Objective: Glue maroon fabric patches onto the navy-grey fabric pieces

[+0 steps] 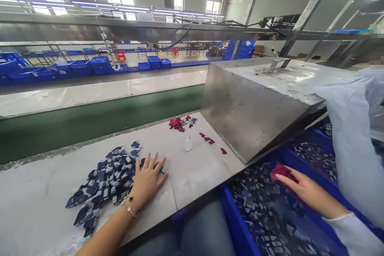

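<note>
My left hand (149,180), with a bracelet at the wrist, lies palm down on the pale worktop, fingers spread. Its fingers touch the right side of a heap of small navy and light-grey pieces (111,176). Over a blue bin (240,224) to the right, my right hand (309,190) is closed on a clump of dark red pieces (280,172). The bin holds many navy and grey pieces. Farther back on the worktop sits a small pile of dark red pieces (177,123), with several loose red ones (207,139) trailing toward the metal housing.
A slanted metal housing (246,108) stands on the worktop (192,184) at right. Behind runs a green conveyor belt (99,116). A small clear round item (188,144) lies near the red pieces. A co-worker's pale sleeve (345,140) reaches over another blue bin (312,154).
</note>
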Available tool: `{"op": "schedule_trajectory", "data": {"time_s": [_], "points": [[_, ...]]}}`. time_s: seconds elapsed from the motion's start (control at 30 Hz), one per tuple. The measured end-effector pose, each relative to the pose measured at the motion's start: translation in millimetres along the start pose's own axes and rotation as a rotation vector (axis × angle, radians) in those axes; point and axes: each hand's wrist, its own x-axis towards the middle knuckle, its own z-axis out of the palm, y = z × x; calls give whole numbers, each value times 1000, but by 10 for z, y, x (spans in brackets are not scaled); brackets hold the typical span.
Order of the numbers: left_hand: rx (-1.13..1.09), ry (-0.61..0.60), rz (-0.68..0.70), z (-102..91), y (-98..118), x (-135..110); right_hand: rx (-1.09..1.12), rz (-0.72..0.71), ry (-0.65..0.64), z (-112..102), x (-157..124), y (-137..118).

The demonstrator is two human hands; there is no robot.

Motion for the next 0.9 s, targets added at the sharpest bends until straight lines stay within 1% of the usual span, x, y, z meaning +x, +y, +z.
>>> {"op": "schedule_trajectory", "data": {"time_s": [0.07,0.1,0.17,0.23,0.27,0.33,0.37,0.43,0.53,0.6,0.63,0.7,0.77,0.8,0.83,0.9], "points": [[-18,0,39,26,38,38,28,2,-137,454,-116,-273],[-23,-3,50,38,49,47,30,-11,-200,704,-101,-429],[-26,-3,42,59,42,42,4,-49,-285,1188,51,-744],[-11,9,5,76,-4,17,-53,-89,-326,1582,292,-1029],[5,15,-17,84,-41,1,-90,-106,-328,1729,415,-1152],[57,24,-58,100,-133,-38,-156,-140,-319,1918,619,-1354],[92,24,-74,110,-184,-61,-181,-160,-311,1965,691,-1431],[176,19,-109,134,-284,-113,-208,-212,-303,1983,764,-1533],[316,14,-166,169,-379,-194,-173,-305,-302,1872,704,-1559],[383,40,-166,187,-344,-212,-99,-370,-304,1704,580,-1493],[391,62,-140,199,-279,-200,-51,-406,-310,1585,507,-1433],[347,118,-23,244,-45,-131,44,-485,-333,1265,368,-1252],[255,158,162,323,301,-22,105,-542,-350,843,275,-986],[207,169,247,371,492,40,114,-543,-339,604,257,-827],[161,174,320,421,679,105,108,-523,-305,357,264,-659],[92,168,413,513,992,242,58,-432,-144,-122,361,-331]]}}
